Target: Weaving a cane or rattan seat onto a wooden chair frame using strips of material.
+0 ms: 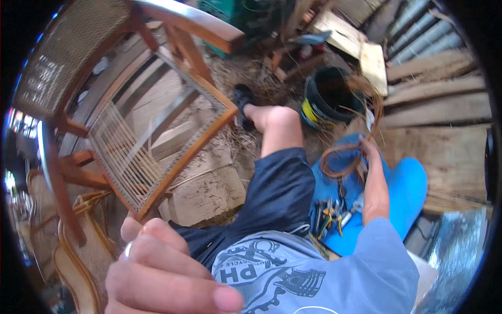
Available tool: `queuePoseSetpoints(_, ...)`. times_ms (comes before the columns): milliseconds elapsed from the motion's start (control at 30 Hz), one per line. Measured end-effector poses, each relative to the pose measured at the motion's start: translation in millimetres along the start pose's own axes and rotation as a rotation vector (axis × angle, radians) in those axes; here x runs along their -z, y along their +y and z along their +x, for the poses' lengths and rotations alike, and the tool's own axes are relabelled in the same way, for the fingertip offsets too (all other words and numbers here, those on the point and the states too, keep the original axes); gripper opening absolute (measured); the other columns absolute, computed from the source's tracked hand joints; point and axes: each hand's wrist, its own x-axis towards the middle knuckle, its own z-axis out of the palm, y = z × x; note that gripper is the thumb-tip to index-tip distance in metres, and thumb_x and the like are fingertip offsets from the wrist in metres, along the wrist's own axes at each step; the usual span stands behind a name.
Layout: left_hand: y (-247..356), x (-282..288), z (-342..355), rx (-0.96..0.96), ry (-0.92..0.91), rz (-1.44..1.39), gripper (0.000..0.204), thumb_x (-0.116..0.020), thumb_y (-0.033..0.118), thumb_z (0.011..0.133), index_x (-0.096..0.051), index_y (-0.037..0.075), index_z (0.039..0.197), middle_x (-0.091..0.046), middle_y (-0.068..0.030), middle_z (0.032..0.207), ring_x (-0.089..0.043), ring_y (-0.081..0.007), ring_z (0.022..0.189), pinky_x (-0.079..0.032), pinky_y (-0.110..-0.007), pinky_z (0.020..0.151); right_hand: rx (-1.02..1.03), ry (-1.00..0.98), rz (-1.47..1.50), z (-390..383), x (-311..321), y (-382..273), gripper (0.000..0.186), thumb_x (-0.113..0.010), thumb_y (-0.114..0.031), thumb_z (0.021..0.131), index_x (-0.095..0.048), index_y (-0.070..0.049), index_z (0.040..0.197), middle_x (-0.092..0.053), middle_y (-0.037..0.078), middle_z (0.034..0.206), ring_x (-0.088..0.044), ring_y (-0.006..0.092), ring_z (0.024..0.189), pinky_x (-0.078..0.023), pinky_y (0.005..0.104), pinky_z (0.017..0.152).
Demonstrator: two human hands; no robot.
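Close to the camera at the lower left, my left hand (162, 267) has its fingers curled together, a ring on one of them. Whatever it may pinch is hidden. Out to the right, my right hand (369, 150) grips a looped bundle of brown cane strips (334, 170) above a blue plastic seat (410, 183). On that seat lie several pliers and hand tools (329, 217). A wooden armchair (180, 186) stands tilted in view at the left, its woven back at the upper left. Parallel pale strands (128, 157) span part of its open seat frame, just beyond my left hand.
A dark bucket (308, 112) with a yellow patch stands past my knee, brown strips hanging over its rim. Wooden planks (434, 104) lie at the right, near corrugated sheets (423, 39). A green crate (235, 18) is at the back. Woven-cane furniture (83, 246) sits lower left.
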Motion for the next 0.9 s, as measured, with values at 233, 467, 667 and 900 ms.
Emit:
queuePoseSetpoints(233,23.3,-6.8,-6.2,0.062,0.159,0.03,0.032,-0.076,0.033,0.085,-0.048,0.02,0.077,-0.053,0.0067,0.08,-0.041,-0.0061,0.064,-0.029,-0.025,0.067,0.065,0.079,0.216,16.8,-6.5,-3.9,0.024,-0.072,-0.027,0.086,-0.063,-0.005,0.09,-0.059,0.003,0.068,-0.044,0.0143,0.045,-0.032,0.0332,0.04)
queuePoseSetpoints(467,-11.2,-17.0,3.0,-0.018,-0.039,-0.166,0.045,-0.077,0.051,0.079,-0.046,0.018,0.08,-0.053,0.0048,0.083,-0.039,-0.0074,0.066,-0.028,-0.027,0.067,-0.056,-0.044,0.014,-17.2,45.0,-14.7,0.025,-0.064,-0.031,0.091,-0.062,-0.009,0.081,-0.053,0.002,0.06,-0.047,0.0152,0.043,-0.035,0.0337,0.037)
queuePoseSetpoints(667,-18.7,-41.3,-8.1,-0.056,-0.312,-0.105,0.046,-0.077,0.055,0.077,-0.048,0.019,0.082,-0.054,0.0036,0.085,-0.04,-0.0089,0.068,-0.028,-0.028,0.066,-0.122,-0.093,0.14,-25.9,67.8,14.5,0.025,-0.06,-0.031,0.096,-0.063,-0.008,0.088,-0.059,0.005,0.069,-0.053,0.017,0.049,-0.045,0.0328,0.043)
queuePoseSetpoints(900,-32.3,-46.7,21.5,-0.102,-0.734,-0.279,0.045,-0.061,0.034,0.097,-0.051,0.004,0.13,-0.064,-0.0127,0.111,-0.061,-0.0265,0.084,-0.051,-0.041,0.078,-0.003,-0.233,0.712,-35.5,64.2,-23.4,0.027,-0.065,-0.035,0.094,-0.064,-0.008,0.093,-0.062,0.004,0.068,-0.062,0.0164,0.056,-0.051,0.0309,0.05)
